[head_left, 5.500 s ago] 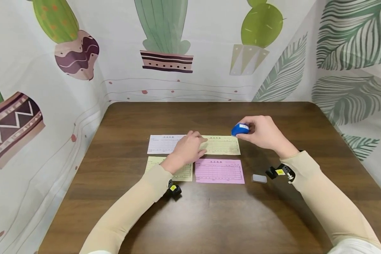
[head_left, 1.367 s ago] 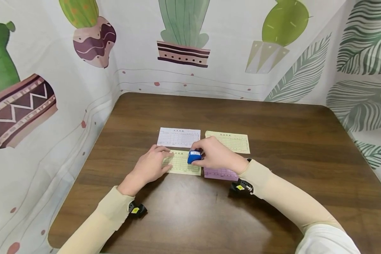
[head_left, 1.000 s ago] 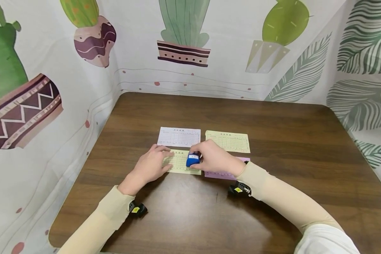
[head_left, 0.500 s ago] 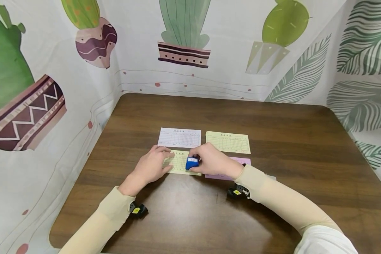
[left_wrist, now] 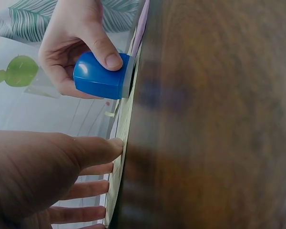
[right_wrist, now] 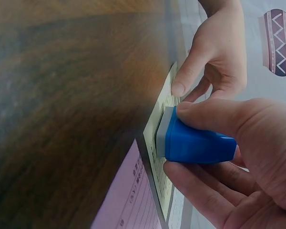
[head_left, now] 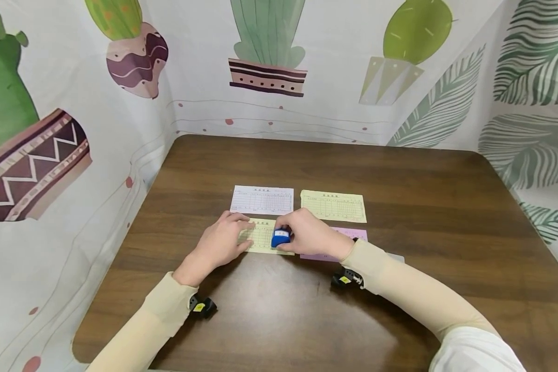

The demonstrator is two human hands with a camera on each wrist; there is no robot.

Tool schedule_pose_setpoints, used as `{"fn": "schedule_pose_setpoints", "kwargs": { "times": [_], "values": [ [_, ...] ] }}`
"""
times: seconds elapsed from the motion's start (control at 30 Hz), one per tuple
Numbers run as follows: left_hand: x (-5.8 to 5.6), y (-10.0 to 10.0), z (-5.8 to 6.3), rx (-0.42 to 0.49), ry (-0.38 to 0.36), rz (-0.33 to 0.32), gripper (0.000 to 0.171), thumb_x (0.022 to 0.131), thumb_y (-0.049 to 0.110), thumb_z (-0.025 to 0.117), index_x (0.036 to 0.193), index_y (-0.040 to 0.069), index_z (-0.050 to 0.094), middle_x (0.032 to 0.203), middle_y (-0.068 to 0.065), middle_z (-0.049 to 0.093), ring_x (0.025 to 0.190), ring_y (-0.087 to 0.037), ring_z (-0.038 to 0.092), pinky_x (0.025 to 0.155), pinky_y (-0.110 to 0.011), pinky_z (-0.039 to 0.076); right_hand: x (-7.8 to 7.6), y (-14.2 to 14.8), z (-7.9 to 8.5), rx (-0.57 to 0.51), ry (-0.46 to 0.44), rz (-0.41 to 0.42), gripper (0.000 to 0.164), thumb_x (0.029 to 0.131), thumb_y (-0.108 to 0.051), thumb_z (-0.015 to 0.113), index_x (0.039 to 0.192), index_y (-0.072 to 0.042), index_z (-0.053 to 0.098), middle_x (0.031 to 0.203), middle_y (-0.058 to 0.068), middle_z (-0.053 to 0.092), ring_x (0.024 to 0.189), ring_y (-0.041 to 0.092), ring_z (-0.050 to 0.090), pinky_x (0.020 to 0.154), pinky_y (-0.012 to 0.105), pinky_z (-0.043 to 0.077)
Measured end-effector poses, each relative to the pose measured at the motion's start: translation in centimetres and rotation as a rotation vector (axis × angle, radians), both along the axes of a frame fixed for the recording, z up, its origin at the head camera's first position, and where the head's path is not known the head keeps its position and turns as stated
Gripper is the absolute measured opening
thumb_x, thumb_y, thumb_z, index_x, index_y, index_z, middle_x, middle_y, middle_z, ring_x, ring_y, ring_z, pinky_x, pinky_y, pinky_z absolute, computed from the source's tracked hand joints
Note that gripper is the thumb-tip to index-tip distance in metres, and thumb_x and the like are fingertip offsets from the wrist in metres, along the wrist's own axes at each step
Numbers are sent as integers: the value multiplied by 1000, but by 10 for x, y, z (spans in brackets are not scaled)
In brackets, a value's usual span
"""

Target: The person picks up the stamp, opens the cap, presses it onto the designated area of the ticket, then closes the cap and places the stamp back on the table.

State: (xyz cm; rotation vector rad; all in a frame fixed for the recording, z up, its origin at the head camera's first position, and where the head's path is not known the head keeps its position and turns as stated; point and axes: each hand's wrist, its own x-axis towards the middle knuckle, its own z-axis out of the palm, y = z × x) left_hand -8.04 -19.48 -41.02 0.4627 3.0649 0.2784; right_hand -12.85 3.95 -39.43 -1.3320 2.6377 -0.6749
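Pinched between thumb and fingers of my right hand (head_left: 309, 232) is a blue self-inking stamp (head_left: 281, 237) with a white label on top. Its grey base stands at the right part of the near yellow slip (head_left: 262, 237), right at the paper in both wrist views. My left hand (head_left: 218, 245) rests its spread fingertips on the left part of that same slip, thumb (left_wrist: 105, 149) at the near side. The stamp (right_wrist: 198, 138) appears upright over the printed form. A pink slip (head_left: 353, 235) lies partly hidden under my right hand and wrist.
Behind lie a white slip (head_left: 262, 200) and another yellow slip (head_left: 333, 205). A grey stamp cap (head_left: 397, 257) shows partly behind my right sleeve. The brown wooden table (head_left: 400, 175) meets a patterned cloth backdrop (head_left: 325, 113) at its far edge.
Since the oldest frame, my right hand brought the stamp from the far yellow slip to the near one, and my left hand moved to its left part. Lately the stamp shifted slightly nearer and left.
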Motion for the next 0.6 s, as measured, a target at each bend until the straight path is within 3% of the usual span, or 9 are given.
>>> {"fn": "schedule_pose_setpoints", "kwargs": {
  "times": [0.6],
  "values": [
    [1, 1, 4, 7, 5, -3, 43, 87, 38, 75, 126, 21, 70, 135, -5, 65, 123, -27, 56, 97, -44, 57, 5, -1, -1, 5, -35, 12, 24, 77, -28, 85, 93, -19, 70, 81, -10, 69, 67, 2, 58, 63, 15, 51]
  ]
}}
